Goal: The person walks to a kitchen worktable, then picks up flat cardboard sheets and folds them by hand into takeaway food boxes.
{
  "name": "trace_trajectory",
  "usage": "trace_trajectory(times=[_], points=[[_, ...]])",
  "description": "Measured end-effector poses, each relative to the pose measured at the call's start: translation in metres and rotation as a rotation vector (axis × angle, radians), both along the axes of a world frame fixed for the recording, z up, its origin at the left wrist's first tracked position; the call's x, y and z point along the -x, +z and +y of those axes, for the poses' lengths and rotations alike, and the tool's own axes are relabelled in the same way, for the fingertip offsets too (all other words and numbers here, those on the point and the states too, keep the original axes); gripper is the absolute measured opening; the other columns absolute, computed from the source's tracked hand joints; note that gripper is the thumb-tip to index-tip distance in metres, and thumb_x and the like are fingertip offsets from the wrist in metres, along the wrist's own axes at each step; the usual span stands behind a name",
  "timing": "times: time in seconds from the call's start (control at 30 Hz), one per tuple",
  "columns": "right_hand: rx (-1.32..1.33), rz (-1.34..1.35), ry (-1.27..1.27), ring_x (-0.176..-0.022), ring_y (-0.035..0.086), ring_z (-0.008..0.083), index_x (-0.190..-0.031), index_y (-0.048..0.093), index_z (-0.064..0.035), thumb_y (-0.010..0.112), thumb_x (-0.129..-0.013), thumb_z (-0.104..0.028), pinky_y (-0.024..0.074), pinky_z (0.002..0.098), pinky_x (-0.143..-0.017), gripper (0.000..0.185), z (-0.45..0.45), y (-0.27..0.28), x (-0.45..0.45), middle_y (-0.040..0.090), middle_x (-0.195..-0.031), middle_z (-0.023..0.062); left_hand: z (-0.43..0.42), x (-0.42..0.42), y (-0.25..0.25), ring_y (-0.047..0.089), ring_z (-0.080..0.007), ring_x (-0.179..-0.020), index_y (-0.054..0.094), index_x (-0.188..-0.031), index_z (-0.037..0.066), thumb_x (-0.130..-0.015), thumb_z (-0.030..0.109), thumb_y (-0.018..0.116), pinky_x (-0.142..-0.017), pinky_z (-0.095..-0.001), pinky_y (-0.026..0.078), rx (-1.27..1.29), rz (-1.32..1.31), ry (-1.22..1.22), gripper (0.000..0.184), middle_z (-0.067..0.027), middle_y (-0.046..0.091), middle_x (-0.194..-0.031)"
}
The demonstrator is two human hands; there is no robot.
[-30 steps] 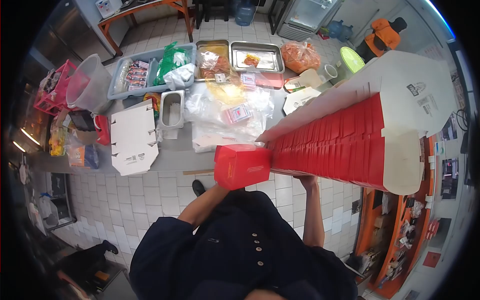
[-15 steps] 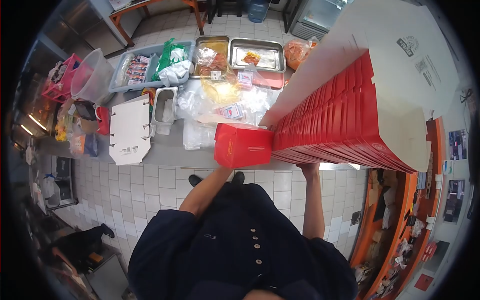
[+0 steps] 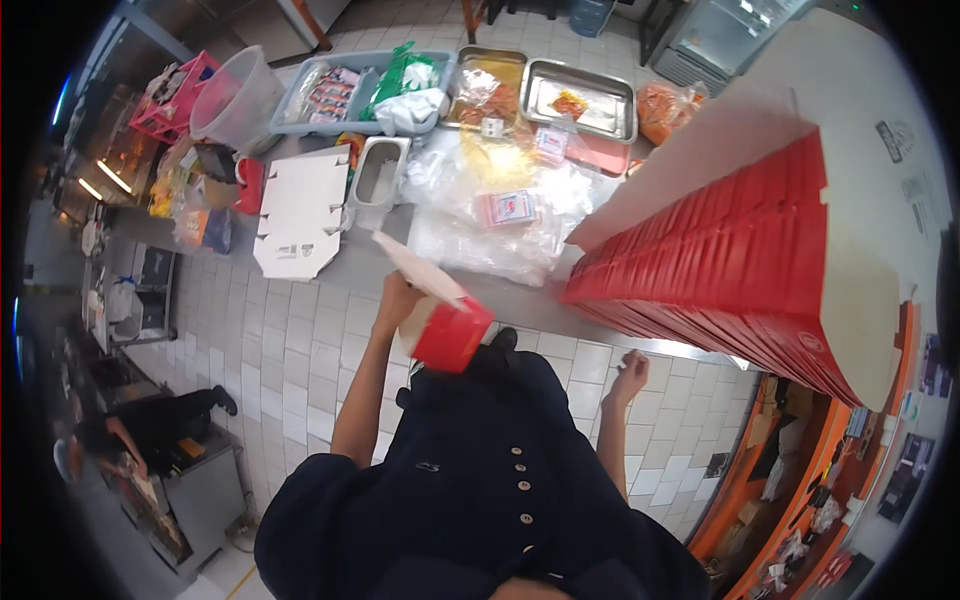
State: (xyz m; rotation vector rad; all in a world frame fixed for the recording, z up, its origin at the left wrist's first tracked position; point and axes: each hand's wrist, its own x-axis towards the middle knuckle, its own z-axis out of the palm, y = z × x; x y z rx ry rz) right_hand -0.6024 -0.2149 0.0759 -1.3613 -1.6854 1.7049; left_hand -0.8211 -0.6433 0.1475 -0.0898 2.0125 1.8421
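My left hand (image 3: pixel 400 296) grips a folded red box (image 3: pixel 450 335) by its raised flap, in front of the table's near edge. The box is tilted, with its pale inside partly showing. My right hand (image 3: pixel 630 374) hangs beyond the table edge, below the long stack of nested red boxes (image 3: pixel 710 250), not touching it; its fingers are curled together with nothing visible in them. The stack leans across the right side of the table. Flat white cardboard (image 3: pixel 300 215) lies at the left of the table.
Plastic bags (image 3: pixel 500 235), a steel container (image 3: pixel 380 180), metal trays (image 3: pixel 580 98) and a blue tub (image 3: pixel 360 95) cover the table (image 3: pixel 350 248). A clear bucket (image 3: pixel 235 100) stands at the left. Another person (image 3: pixel 140 425) is at the lower left. Orange shelves (image 3: pixel 775 500) stand at the right.
The red box has come away from the end of the stack, moved towards my body and tilted. My right hand has come out from under the stack. The view has shifted.
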Motion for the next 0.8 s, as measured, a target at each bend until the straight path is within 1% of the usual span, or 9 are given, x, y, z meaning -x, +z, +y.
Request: trace_trajectory(times=[0.03,0.07,0.17,0.3,0.33,0.4,0.47,0.53,0.8], points=[[-0.027,-0.052,0.172,-0.102,0.064,0.0213,-0.112,0.058,-0.0098,0.058,-0.1,-0.029,0.0508,0.0346,-0.085,0.022,-0.021,0.004,-0.004,0.062,-0.119,0.0084,-0.01,0.002,0.008,0.066,-0.0219,-0.086,0.067,-0.107,0.001,-0.082,0.016,0.075,-0.074,-0.0356,0.052,0.591,0.134,-0.108,0.03,-0.0187,0.07,-0.107],[0.057,-0.038,0.333,-0.1,0.065,0.0208,-0.114,0.058,-0.009,0.057,-0.1,-0.027,0.0512,0.0343,-0.085,0.023,-0.038,0.005,-0.001,0.062,-0.119,0.0088,-0.011,-0.006,0.009,0.064,-0.0279,-0.071,0.065,-0.085,-0.001,-0.073,0.01,0.078,-0.065,-0.0402,0.049,0.545,0.242,0.072,0.021,-0.0185,0.068,-0.085],[0.309,0.086,0.751,-0.105,0.064,0.0237,-0.133,0.053,-0.0073,0.058,-0.101,-0.028,0.0517,0.0378,-0.089,0.039,-0.104,0.045,0.055,0.06,-0.124,0.0113,-0.009,-0.011,-0.014,0.063,-0.0358,-0.073,0.061,-0.083,-0.002,-0.077,0.011,0.074,-0.065,-0.0436,0.048,0.858,0.497,0.089,0.019,-0.0197,0.065,-0.081],[-0.046,0.12,1.046,-0.125,0.053,0.0351,-0.154,0.026,-0.0009,0.065,-0.094,-0.02,0.0436,0.044,-0.103,0.074,-0.178,0.043,0.112,0.05,-0.138,0.0243,0.016,-0.015,-0.031,0.062,-0.0442,-0.077,0.059,-0.08,-0.003,-0.081,0.01,0.069,-0.068,-0.0501,0.047,0.866,0.513,0.067,0.017,-0.024,0.063,-0.079],[-0.043,0.118,1.042,-0.125,0.053,0.0351,-0.154,0.026,-0.0009,0.065,-0.094,-0.02,0.0436,0.044,-0.103,0.074,-0.183,0.039,0.118,0.05,-0.138,0.0243,0.018,-0.014,-0.031,0.062,-0.0464,-0.077,0.06,-0.081,-0.003,-0.083,0.01,0.067,-0.069,-0.0518,0.047,0.879,0.416,0.01,0.015,-0.0258,0.063,-0.079],[-0.501,-0.008,0.944,-0.121,0.054,0.0367,-0.148,0.035,0.0005,0.058,-0.093,-0.008,0.0468,0.0428,-0.099,0.061,-0.193,0.029,0.128,0.051,-0.135,0.0248,0.016,-0.012,-0.031,0.062,-0.0468,-0.078,0.062,-0.085,-0.003,-0.084,0.01,0.066,-0.069,-0.0513,0.048,0.874,0.371,0.001,0.014,-0.0269,0.064,-0.081],[-0.477,-0.006,0.898,-0.118,0.055,0.0385,-0.144,0.04,0.0013,0.056,-0.09,-0.004,0.0466,0.0442,-0.098,0.057,-0.19,0.019,0.132,0.052,-0.132,0.0252,0.012,-0.012,-0.03,0.063,-0.0472,-0.08,0.065,-0.089,-0.004,-0.085,0.01,0.066,-0.07,-0.0509,0.049,0.876,0.322,0.003,0.014,-0.0281,0.065,-0.083],[-0.437,-0.03,0.806,-0.106,0.056,0.0412,-0.13,0.05,0.003,0.051,-0.089,0.002,0.0462,0.0471,-0.094,0.042,-0.188,0.02,0.131,0.056,-0.115,0.0247,0.012,-0.019,-0.031,0.063,-0.0476,-0.085,0.067,-0.105,-0.003,-0.087,0.008,0.064,-0.073,-0.0508,0.05,0.529,0.33,0.094,0.022,-0.0301,0.065,-0.088],[-0.454,-0.096,0.857,-0.095,0.063,0.0466,-0.135,0.041,0.0025,0.048,-0.084,0.009,0.0489,0.0493,-0.086,0.053,-0.203,0.056,0.143,0.063,-0.104,0.0316,0.007,-0.023,-0.048,0.063,-0.0484,-0.084,0.057,-0.131,0.001,-0.091,0.009,0.06,-0.075,-0.0518,0.05,0.633,0.377,0.016,0.041,-0.0302,0.065,-0.092]])
